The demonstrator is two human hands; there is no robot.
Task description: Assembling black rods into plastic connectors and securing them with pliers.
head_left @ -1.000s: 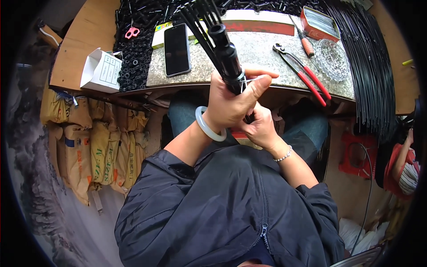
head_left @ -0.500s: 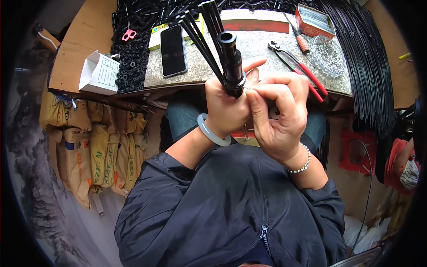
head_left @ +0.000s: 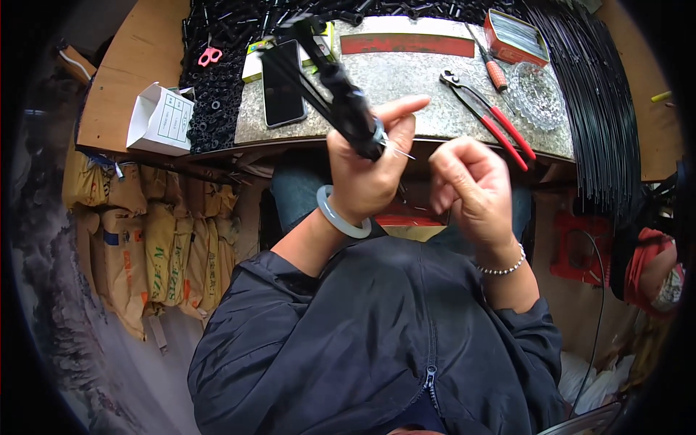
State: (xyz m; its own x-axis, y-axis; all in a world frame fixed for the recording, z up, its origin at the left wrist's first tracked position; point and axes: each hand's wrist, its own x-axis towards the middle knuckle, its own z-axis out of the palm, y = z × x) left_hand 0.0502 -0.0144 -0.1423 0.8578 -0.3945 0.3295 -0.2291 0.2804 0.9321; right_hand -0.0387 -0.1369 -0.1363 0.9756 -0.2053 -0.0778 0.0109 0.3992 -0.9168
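Clenched around the lower end of a bundle of black rods [head_left: 330, 80], the left hand [head_left: 366, 170] holds it up at a slant in front of the chest, the rods fanning out toward the upper left over the bench, with the forefinger stretched out straight past the bundle. A thin pale wire [head_left: 397, 150] sticks out just where the hand meets the bundle. The left wrist carries a pale green bangle [head_left: 341, 215]. Just beside it, but apart from the bundle, the right hand [head_left: 471, 185] is curled into a loose fist with its fingertips pinched together; whether anything sits between them cannot be told. A beaded bracelet [head_left: 502, 267] circles the right wrist.

Behind the hands lies a stone slab [head_left: 420, 90] on a wooden bench [head_left: 134, 65]. On the slab rest a dark phone [head_left: 281, 83], red-handled pliers [head_left: 493, 116], a screwdriver [head_left: 487, 59], a glass dish [head_left: 536, 94] and a small red tin [head_left: 516, 36]. Small black parts [head_left: 217, 101] are heaped to the left of the phone, with pink scissors [head_left: 209, 55] on them and a white carton [head_left: 159, 119] beside. A thick sheaf of long black rods [head_left: 602, 123] lies along the right side
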